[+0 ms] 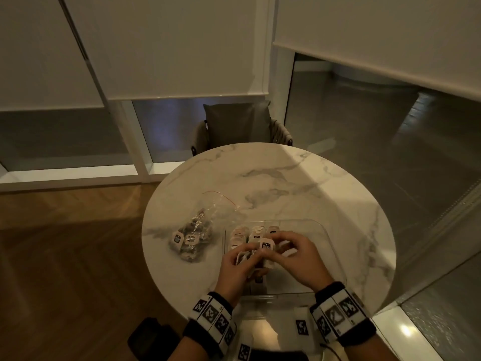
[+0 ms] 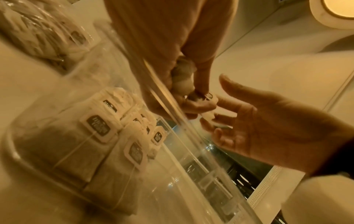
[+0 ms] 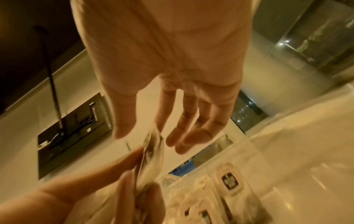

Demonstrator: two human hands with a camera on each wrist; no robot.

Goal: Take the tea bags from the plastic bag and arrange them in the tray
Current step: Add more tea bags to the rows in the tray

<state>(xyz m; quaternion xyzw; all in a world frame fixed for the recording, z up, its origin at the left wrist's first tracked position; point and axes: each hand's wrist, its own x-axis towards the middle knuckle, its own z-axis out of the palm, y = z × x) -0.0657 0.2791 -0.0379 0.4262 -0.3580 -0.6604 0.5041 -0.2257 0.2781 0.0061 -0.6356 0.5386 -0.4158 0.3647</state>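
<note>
Marble round table (image 1: pixel 325 183) — herringbone wood floor (image 1: pixel 65 243), lowered blinds (image 1: pixel 166 45) behind.

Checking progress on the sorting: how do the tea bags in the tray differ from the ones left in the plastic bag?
The tea bags in the tray lie in neat overlapping rows with tags facing up; those in the plastic bag sit in a loose jumble. The tray's bags are uncovered, while the others are wrapped in crinkled clear plastic. The tray's group lies under both hands; the plastic bag lies apart to its left, untouched. Both groups have the same white tags with dark print.
</note>
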